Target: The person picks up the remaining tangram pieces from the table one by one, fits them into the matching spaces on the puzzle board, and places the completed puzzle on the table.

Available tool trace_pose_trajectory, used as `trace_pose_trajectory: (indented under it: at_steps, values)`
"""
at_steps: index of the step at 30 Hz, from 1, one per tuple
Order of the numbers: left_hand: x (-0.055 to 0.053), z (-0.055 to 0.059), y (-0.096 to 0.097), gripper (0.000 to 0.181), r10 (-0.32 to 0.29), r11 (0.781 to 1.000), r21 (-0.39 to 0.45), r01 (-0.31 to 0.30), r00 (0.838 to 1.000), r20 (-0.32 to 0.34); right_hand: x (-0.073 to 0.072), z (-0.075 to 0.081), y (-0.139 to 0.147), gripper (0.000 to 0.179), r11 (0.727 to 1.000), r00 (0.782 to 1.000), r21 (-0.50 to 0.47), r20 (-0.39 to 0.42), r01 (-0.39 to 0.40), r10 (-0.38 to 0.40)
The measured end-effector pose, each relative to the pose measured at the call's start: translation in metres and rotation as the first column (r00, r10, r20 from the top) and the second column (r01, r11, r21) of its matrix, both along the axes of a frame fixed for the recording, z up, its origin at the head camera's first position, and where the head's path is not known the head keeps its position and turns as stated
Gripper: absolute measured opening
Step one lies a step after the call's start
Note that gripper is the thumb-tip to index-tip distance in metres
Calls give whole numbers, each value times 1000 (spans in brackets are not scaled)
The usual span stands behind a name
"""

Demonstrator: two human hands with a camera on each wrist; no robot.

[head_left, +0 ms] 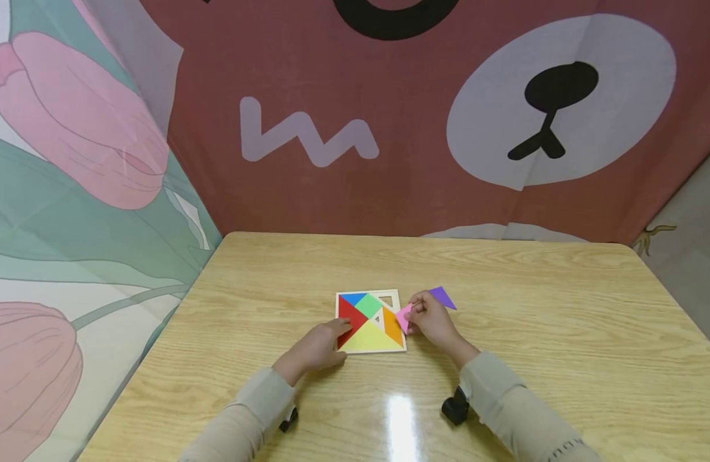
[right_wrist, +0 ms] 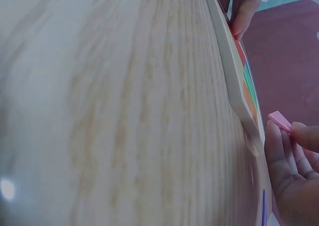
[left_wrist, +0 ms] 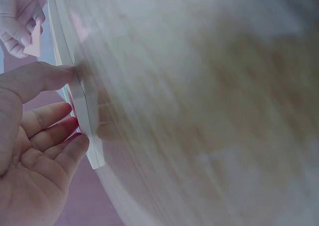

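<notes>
A tangram tray [head_left: 366, 352] with a pale rim lies on the table, holding red [head_left: 353, 312], blue, green, yellow and orange [head_left: 392, 327] pieces. My left hand [head_left: 316, 347] holds the tray at its near left corner, fingers over the red piece and thumb at the front edge. Between thumb and fingers, my right hand [head_left: 434, 323] pinches a small pink triangle [head_left: 403, 318], raised by the tray's right side. The right wrist view shows this pink triangle [right_wrist: 280, 120] beyond the tray's edge. Bare gaps with small triangular cutouts show in the tray's upper right and middle.
A purple triangle [head_left: 444, 297] lies on the wooden table [head_left: 262, 276] just beyond my right hand. Printed cloths [head_left: 332, 199] hang behind the table and at its left. Black wrist devices [head_left: 456, 409] sit under both sleeves.
</notes>
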State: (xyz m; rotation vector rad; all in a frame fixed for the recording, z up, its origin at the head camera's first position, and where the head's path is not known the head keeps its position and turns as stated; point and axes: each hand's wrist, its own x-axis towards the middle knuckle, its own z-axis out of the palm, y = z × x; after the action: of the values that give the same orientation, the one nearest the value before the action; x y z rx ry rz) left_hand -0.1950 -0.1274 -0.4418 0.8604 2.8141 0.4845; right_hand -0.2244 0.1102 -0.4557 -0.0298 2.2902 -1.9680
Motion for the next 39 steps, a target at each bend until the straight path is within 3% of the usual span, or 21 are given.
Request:
trace_pose_trajectory:
  at_steps: [17, 39]
  values:
    - [3, 3, 0, 50, 7, 1000, -1, -7, 1000, 6, -1, 3, -15, 23, 1000, 1000, -20, -5, 14, -14]
    - [2, 2, 1, 49, 7, 1000, 3, -7, 1000, 9, -3, 0, -29, 20, 1000, 997, -11, -77, 5, -5]
